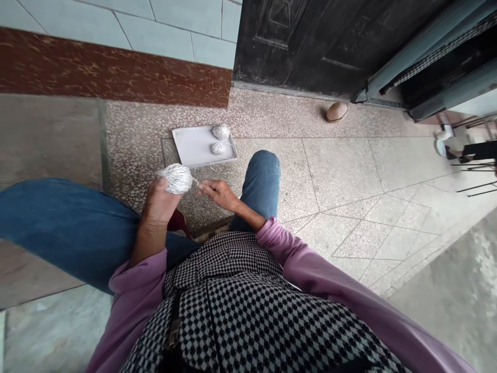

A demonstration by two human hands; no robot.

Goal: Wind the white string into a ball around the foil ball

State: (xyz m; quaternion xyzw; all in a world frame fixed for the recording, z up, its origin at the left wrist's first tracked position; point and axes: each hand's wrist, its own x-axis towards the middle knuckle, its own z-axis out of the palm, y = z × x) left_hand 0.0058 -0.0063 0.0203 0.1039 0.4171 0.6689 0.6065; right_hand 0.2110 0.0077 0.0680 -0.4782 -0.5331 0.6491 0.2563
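My left hand (157, 199) is closed around a large ball of shiny white yarn (176, 178), held above the floor between my knees. Just right of the ball, my right hand (219, 192) pinches the white strand (195, 182) that runs from it. A shallow white tray (194, 147) lies on the floor beyond my hands. Two smaller white yarn balls, an upper one (221, 131) and a lower one (218, 149), sit at its right side. A loose thread (217, 170) trails from the tray toward my right hand.
A tan rounded object (337, 111) lies on the speckled floor (341, 171) near the dark door (303, 46). A tiled wall with a red-brown base (116, 70) stands ahead on the left. Thin dark legs of furniture (477, 181) and a person's foot show at the far right.
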